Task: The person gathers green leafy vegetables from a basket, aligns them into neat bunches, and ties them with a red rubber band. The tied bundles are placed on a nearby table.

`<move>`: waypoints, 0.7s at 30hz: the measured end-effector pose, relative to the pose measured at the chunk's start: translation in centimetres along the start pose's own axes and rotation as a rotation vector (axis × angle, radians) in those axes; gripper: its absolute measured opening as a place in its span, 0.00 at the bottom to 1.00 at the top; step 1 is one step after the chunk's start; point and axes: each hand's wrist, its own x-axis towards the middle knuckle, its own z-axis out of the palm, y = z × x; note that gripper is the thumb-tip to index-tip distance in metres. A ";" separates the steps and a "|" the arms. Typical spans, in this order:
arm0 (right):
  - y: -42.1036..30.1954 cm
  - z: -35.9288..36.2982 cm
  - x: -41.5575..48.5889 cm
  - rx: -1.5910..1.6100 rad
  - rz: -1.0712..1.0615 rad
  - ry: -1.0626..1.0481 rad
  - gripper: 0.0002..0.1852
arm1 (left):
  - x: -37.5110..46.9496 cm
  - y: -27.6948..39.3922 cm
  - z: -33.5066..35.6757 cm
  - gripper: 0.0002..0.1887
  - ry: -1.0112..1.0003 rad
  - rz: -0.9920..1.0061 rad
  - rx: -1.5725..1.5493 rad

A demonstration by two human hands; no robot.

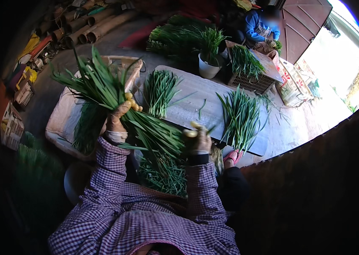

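Observation:
My left hand (pixel 119 118), in a tan work glove with yellow rubber fingertips, grips a large bunch of garlic chives (pixel 154 132) around its middle. The leaves fan out to the upper left and the other end points right. By that end is my right hand (pixel 201 140), gloved alike and blurred by motion. A bit of green shows beside its fingers, but whether they hold it is unclear. Below the bunch, a heap of loose green leaves (pixel 163 177) lies near my lap. Two more chive bunches, one on the left (pixel 161 92) and one on the right (pixel 241 119), rest on a low grey board (pixel 187 110).
Left of the board stands a lined crate (pixel 60 118) with chives inside. Beyond it are a white bucket of chives (pixel 209 67), a large chive pile (pixel 176 35) and a crate topped with a board (pixel 254 81). A co-worker (pixel 262 32) sits behind that, handling greens. Pipes (pixel 103 27) lie far left.

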 end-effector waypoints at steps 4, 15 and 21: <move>1.1 -9.4 2.0 0.647 0.085 -0.151 0.20 | 0.8 0.7 -2.1 0.13 0.151 0.008 -0.142; -2.3 -7.4 -0.6 -0.290 0.185 -0.517 0.34 | 2.5 2.4 -7.7 0.13 -0.083 0.012 -0.263; -4.3 2.1 0.5 -0.217 0.075 -0.830 0.39 | 1.8 0.8 -5.7 0.14 -0.166 -0.095 -0.334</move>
